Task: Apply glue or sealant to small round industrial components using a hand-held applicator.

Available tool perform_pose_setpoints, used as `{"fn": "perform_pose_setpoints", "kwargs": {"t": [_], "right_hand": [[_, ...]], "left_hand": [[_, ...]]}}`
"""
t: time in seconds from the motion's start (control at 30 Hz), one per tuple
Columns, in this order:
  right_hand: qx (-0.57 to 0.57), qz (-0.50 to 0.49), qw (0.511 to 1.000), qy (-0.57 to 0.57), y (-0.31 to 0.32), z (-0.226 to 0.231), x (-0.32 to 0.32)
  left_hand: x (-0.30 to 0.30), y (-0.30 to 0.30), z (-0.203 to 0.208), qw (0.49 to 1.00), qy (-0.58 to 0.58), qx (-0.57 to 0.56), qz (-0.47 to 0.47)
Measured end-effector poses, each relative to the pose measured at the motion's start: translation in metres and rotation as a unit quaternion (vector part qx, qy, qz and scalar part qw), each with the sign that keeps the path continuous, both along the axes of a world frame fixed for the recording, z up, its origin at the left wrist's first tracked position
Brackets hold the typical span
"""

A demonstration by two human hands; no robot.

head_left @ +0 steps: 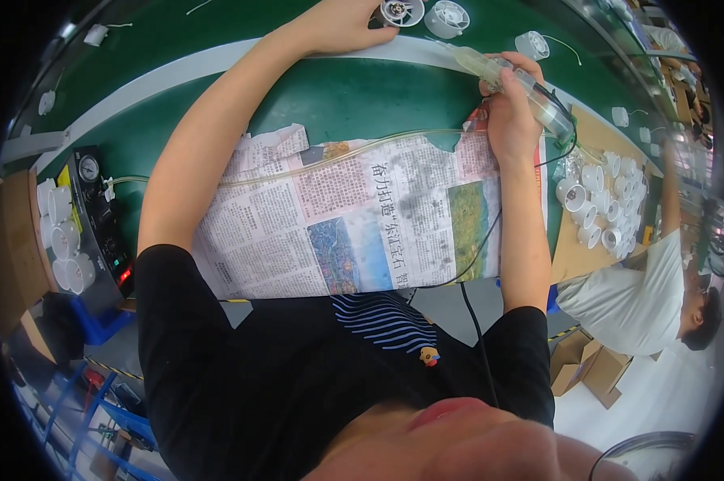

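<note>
At the far side of the bench my left hand [347, 26] grips a round white fan housing [402, 11] with a dark centre; its top is cut off by the edge of the view. My right hand [513, 108] is wrapped around a translucent dispensing syringe [538, 100] with pale contents. Its thin tip points up and left, short of the held housing. A thin black cable and a clear tube run from the syringe. Just right of the held part stands a second white housing [448, 19], and another housing [532, 46] with a thin lead lies farther right.
Newspaper [330, 232] covers the near bench. A black dispenser box [97, 208] with a gauge stands left, beside several white housings [65, 240]. Several more white parts [594, 200] rest on cardboard at right. A co-worker [642, 297] in a light shirt is beyond them.
</note>
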State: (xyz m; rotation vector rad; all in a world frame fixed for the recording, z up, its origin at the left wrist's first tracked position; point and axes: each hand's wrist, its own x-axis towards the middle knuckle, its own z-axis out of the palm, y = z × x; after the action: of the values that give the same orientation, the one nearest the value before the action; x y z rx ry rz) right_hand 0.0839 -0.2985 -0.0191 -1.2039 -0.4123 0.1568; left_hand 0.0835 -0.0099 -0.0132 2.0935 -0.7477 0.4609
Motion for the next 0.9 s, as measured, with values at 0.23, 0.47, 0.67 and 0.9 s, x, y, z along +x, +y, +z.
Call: {"fn": "perform_pose_setpoints", "kwargs": {"t": [0.23,0.47,0.67,0.9], "right_hand": [[-0.141,-0.029,0.985,-0.095,0.005,0.004,-0.008],[-0.186,-0.053,0.972,-0.131,0.010,0.001,-0.008],[-0.206,-0.065,0.965,-0.148,0.011,0.000,-0.008],[-0.208,-0.070,0.963,-0.158,0.011,-0.002,-0.007]], "left_hand": [[0.004,-0.002,-0.002,0.998,0.025,0.029,-0.044],[0.003,-0.002,-0.006,0.997,0.046,0.022,-0.055],[0.019,0.001,-0.023,0.968,-0.209,0.122,-0.068],[0.005,-0.002,-0.011,0.998,0.020,0.025,-0.058]]}}
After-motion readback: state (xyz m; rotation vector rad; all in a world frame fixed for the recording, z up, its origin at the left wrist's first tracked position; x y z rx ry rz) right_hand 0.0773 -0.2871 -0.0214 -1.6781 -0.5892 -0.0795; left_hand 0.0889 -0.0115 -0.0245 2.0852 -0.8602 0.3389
